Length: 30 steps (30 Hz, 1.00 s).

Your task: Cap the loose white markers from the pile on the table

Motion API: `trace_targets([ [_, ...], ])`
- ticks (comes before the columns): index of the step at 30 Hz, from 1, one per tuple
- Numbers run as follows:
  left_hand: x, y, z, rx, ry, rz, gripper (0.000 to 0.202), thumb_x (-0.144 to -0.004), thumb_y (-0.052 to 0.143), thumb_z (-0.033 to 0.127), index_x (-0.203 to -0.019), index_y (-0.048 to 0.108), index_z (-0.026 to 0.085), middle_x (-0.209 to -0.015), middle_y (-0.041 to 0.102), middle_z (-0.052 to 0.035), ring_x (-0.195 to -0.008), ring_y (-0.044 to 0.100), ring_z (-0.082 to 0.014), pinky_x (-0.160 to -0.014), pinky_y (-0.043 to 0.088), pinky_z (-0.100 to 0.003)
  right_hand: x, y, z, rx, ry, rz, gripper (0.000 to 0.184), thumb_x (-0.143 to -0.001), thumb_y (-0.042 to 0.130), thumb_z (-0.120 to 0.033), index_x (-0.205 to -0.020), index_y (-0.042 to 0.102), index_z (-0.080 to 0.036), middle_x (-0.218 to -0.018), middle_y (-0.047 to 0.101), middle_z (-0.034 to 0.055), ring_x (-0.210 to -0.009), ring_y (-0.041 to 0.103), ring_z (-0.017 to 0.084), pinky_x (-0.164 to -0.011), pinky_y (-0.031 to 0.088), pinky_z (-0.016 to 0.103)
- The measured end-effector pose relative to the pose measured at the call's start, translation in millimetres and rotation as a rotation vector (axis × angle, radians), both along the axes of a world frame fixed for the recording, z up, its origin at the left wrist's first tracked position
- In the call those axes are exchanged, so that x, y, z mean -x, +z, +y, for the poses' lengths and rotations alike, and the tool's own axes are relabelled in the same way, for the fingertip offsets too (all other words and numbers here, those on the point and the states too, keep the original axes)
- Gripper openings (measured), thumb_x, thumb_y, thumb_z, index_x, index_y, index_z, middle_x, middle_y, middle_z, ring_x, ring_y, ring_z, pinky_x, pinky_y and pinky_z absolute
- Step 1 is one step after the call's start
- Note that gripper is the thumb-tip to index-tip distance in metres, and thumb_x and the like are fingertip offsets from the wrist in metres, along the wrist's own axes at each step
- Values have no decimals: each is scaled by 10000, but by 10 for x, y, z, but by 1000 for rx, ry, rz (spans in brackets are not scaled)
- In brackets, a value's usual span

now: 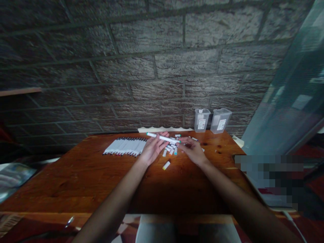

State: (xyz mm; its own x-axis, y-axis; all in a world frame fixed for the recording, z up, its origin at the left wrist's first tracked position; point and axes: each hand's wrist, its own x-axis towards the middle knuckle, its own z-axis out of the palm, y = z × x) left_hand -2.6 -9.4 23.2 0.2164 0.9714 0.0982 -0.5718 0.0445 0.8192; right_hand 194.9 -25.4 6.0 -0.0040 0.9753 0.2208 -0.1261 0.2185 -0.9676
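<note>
Lying at the far left, a translucent plastic bag (15, 177) is cut off by the edge of our view, its contents unclear. On the wooden bench (83, 182) we see a row of white markers (124, 146), dark-tipped, its right end partly hidden by our left grip (152, 150). That grip is half open, fingers loosely curled about a white marker (165, 138) with green at both ends, raised above the bench. Its long axis runs left to right, the right end slightly lower in our view. Small caps (175, 151) lie scattered beyond, partly covered by our hands; a yellow-ended cap (166, 165) sits apart, nearer us. Our right grip (193, 151) is pinched at the marker's right end, exact contact hard to make out. Behind, two clear plastic tubs (221, 119) bear printed labels (221, 124) too small to read.
</note>
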Motion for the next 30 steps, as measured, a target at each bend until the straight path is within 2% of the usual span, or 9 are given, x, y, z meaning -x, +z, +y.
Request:
trace_targets([
  [3,-14,-15,10,-24,4,55,280,-831,756,318,-1027,669,139,-1271,663,-108,-1181,639,-215,-955,566,-335,-4,-15,7,5,3,-14,439,-570,856,-487,-861,726,-184,-833,735,46,-703,642,155,-555,528,252],
  [8,2,-107,109,-37,363,199,544,-629,888,253,-1068,578,174,-828,667,29,-745,691,-104,-746,575,-230,-14,-56,23,10,-1,-52,415,-619,820,-511,-863,749,-184,-824,747,54,-684,640,160,-547,523,260],
  [10,22,-146,141,-82,433,294,648,-570,913,268,-1092,536,190,-765,636,59,-668,673,-101,-702,564,-235,-20,-68,27,17,-11,-63,419,-622,814,-527,-860,757,-186,-857,757,62,-693,643,165,-551,519,265],
  [12,53,-173,154,-154,456,476,577,-580,904,343,-1006,553,172,-732,639,44,-629,647,-108,-660,535,-236,-35,-70,34,20,-24,-68,431,-618,816,-537,-859,765,-183,-846,757,62,-681,633,160,-553,508,263],
  [16,130,-188,128,-422,543,947,351,-747,775,479,-764,640,155,-723,665,-12,-699,626,-136,-676,470,-238,-77,-55,54,22,-44,-49,477,-613,815,-566,-867,776,-164,-792,742,55,-611,576,125,-546,471,252],
  [19,170,-168,79,-589,450,1136,301,-847,679,486,-825,719,188,-818,721,-20,-771,649,-159,-728,460,-249,-101,-47,60,34,-51,-43,511,-617,802,-593,-878,782,-154,-772,733,48,-579,541,111,-540,447,250],
  [22,177,-140,36,-648,288,1164,240,-862,676,444,-946,755,233,-949,752,-24,-871,669,-192,-818,465,-265,-123,-46,57,20,-59,-79,513,-655,784,-590,-906,788,-143,-723,709,30,-563,504,95,-547,412,242],
  [26,146,-140,12,-563,142,937,182,-757,797,315,-921,772,242,-986,744,-58,-973,660,-235,-961,433,-271,-143,-38,55,-35,-50,-132,520,-694,749,-607,-927,789,-143,-723,693,20,-585,490,94,-555,385,237],
  [30,124,-175,2,-530,129,797,272,-754,768,204,-1023,756,247,-1084,719,-69,-1061,626,-250,-1034,404,-283,-113,-33,30,-48,23,-173,578,-736,663,-687,-935,784,-158,-685,663,14,-540,458,94,-518,374,242],
])
